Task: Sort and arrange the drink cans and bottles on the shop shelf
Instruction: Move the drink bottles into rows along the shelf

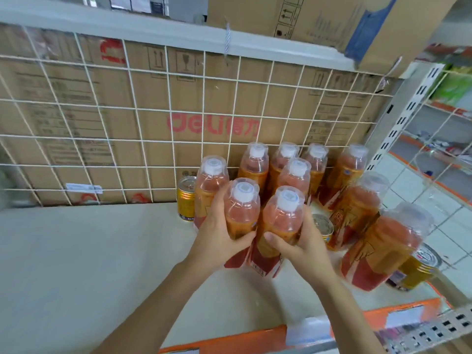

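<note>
Several orange drink bottles with white caps and red-orange labels stand on the pale shelf [89, 251]. My left hand [217, 233] grips one bottle [241, 210] at the front of the group. Beside it, my right hand [298, 244] grips a second bottle [282, 218]. More bottles stand behind, against the wire grid [102, 123], and to the right, one [383, 246] near the shelf's right end. A gold can [186, 198] stands at the left of the group, another can [323, 226] sits among the bottles, and a third can [419, 267] stands at the far right.
Cardboard boxes [153, 103] fill the space behind the wire grid, and another box [319, 19] sits on the shelf above. An orange price strip [242, 338] runs along the front edge. A slotted upright [408, 106] bounds the right side, with a neighbouring shelf unit [439, 139] beyond.
</note>
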